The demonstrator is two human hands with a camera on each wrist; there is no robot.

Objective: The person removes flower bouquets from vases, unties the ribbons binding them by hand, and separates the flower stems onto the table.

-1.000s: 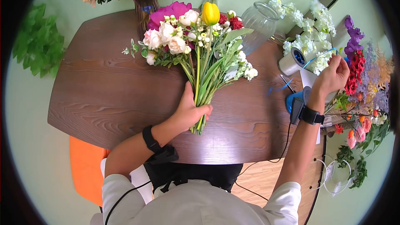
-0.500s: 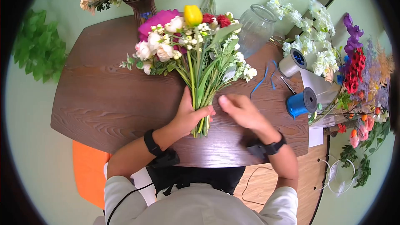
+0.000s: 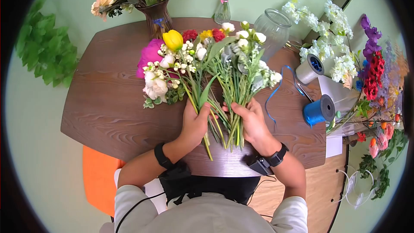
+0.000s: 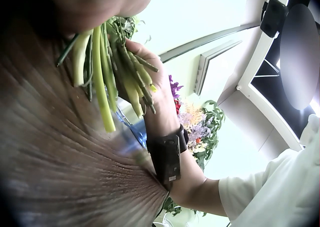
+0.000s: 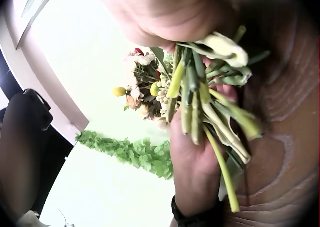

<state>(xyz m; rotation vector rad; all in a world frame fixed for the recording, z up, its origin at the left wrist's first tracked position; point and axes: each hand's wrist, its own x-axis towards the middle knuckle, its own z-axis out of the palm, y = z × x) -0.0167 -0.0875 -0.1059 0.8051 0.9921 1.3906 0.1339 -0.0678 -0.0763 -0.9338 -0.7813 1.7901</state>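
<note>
In the head view both hands hold flower stems over the near middle of the table. My left hand grips a bunch with a yellow tulip, a magenta bloom and white flowers, leaning left. Beside it my right hand grips a bunch of leafy stems topped with small white flowers, its thumb across the front. The two bunches fan apart above and meet near the hands. Cut stem ends poke out below the hands in the right wrist view.
To the right are a blue ribbon spool, a white spool, scissors and a loose blue ribbon. A clear glass jar stands behind the bouquet, near white blossom branches. A dark vase of roses stands at the back.
My right hand has come from the ribbon at the right to the bouquet and now grips part of its stems. The bunch has parted in two, the tulip side tilting left.
</note>
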